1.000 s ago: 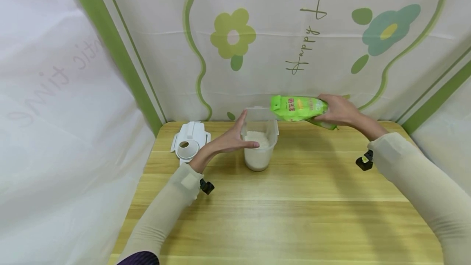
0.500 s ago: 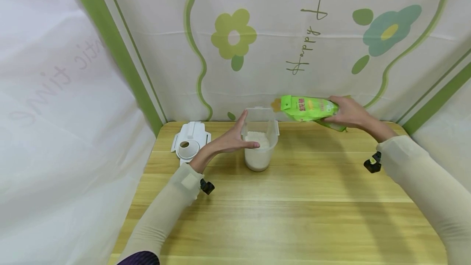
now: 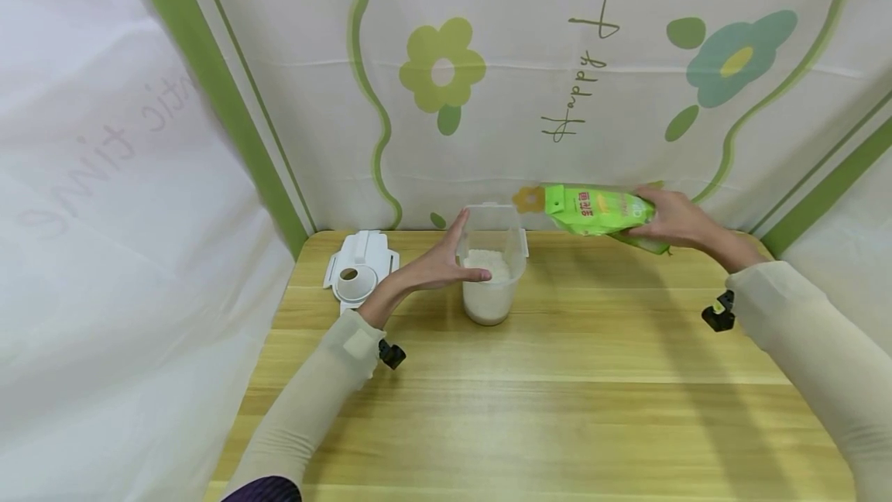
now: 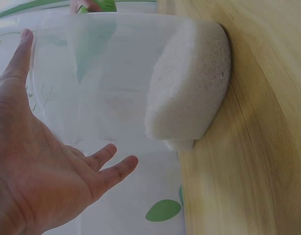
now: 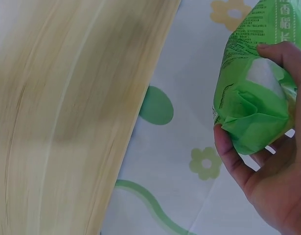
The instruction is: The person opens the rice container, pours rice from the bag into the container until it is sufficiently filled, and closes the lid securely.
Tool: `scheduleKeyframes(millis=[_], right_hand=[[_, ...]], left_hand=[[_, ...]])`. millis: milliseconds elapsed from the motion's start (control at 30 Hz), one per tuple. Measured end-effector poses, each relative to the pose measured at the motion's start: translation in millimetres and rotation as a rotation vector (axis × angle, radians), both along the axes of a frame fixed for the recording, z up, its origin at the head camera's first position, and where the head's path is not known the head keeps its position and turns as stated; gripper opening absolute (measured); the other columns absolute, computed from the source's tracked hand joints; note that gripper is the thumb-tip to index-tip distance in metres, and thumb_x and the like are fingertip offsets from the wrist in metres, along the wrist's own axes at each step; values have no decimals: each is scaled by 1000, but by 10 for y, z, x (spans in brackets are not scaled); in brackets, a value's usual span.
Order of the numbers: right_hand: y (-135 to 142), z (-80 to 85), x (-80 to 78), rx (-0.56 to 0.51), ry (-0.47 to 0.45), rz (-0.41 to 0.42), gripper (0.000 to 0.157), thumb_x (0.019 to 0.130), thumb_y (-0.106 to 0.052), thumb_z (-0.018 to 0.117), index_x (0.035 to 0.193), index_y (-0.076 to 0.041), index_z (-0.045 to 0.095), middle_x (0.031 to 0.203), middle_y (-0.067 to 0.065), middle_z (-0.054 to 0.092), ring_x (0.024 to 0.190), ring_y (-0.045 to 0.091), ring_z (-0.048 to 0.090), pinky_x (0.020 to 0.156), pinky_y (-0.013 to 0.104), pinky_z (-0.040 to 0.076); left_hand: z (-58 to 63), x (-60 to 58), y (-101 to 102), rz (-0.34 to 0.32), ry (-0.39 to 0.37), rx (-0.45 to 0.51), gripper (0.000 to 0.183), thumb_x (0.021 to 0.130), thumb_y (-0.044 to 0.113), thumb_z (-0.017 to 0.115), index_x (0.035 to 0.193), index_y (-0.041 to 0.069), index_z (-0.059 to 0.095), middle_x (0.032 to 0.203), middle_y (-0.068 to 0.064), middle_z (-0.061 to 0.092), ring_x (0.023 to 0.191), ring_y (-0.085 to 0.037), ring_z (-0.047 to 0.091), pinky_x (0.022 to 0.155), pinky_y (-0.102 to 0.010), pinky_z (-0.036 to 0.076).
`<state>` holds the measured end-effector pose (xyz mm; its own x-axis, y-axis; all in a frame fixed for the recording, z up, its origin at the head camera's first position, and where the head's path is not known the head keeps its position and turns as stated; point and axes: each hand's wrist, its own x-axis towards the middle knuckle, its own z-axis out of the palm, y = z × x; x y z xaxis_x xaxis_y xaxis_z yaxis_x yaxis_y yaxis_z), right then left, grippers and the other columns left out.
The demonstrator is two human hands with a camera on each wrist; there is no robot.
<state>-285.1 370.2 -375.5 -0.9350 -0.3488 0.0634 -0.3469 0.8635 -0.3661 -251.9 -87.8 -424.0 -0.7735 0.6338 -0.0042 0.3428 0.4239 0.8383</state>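
Observation:
A clear plastic container [image 3: 517, 254] stands upright on the table, its lower part filled with white rice [image 3: 487, 263]. My left hand [image 3: 440, 260] spans the container near its rim, thumb on the near side and index finger reaching to the back corner. In the left wrist view, two of this hand's fingertips [image 4: 107, 151] extend past the wall. My right hand [image 3: 670, 217] grips a green rice bag [image 3: 592, 210] by its bottom end, holding it nearly level above the table, right of the container. The folded bag bottom shows in the right wrist view.
A white lid [image 3: 379, 252] with a round spout lies left of the container, close to my left forearm. The wooden table [image 3: 543, 409] ends at the back against a patterned white curtain [image 3: 516, 99]. Similar cloth hangs along both sides.
My right hand has carried the green rice bag to the right, away from the container's rim, and its end has dipped slightly. The left hand and the container have stayed in place.

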Motion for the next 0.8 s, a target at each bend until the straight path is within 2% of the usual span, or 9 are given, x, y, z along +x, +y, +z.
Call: scheduleKeyframes(millis=[167, 333, 467, 567, 667, 800], right_hand=[[70, -10, 8, -2, -7, 0, 72, 84, -22, 89, 140, 9, 57, 115, 26, 67, 91, 32, 62, 73, 42, 49], [145, -24, 29, 4, -10, 9, 78, 84, -21, 89, 145, 11, 52, 119, 31, 66, 93, 35, 63, 75, 46, 50], [213, -52, 46, 11, -15, 7, 82, 84, -21, 89, 148, 13, 49, 127, 35, 64, 99, 40, 63, 79, 51, 50], [272, -89, 48, 15, -12, 3, 80, 83, -21, 89, 146, 12, 52, 123, 33, 66, 97, 38, 64, 78, 50, 50], [331, -128, 45, 19, -5, 8, 77, 82, -20, 90, 143, 12, 54, 117, 29, 68, 91, 32, 62, 74, 45, 49], [398, -175, 37, 19, -8, 17, 73, 80, -18, 91, 139, 11, 57, 109, 23, 70, 84, 26, 60, 69, 40, 47]], left_hand=[[-7, -4, -5, -1, -2, -5, 150, 71, 90, 71, 168, 19, -20, 177, -9, -20, 164, -32, -1, 130, -57, 13], [-4, 0, -10, -2, -13, 3, 148, 74, 88, 72, 168, 20, -20, 177, -7, -21, 164, -31, -3, 130, -57, 14], [-9, -3, -11, -2, -15, 5, 136, 86, 70, 77, 168, 22, -20, 177, -2, -21, 164, -30, -4, 130, -57, 13], [-10, -3, -10, -1, -10, 4, 130, 91, 59, 79, 168, 22, -20, 177, -3, -21, 164, -30, -4, 130, -57, 12], [-1, 4, -10, -2, -14, 5, 133, 89, 65, 77, 168, 21, -20, 177, -2, -21, 164, -30, -4, 130, -57, 12], [10, 12, -10, -1, -17, 7, 145, 77, 85, 72, 168, 20, -20, 177, -2, -21, 164, -30, -4, 131, -56, 12]])
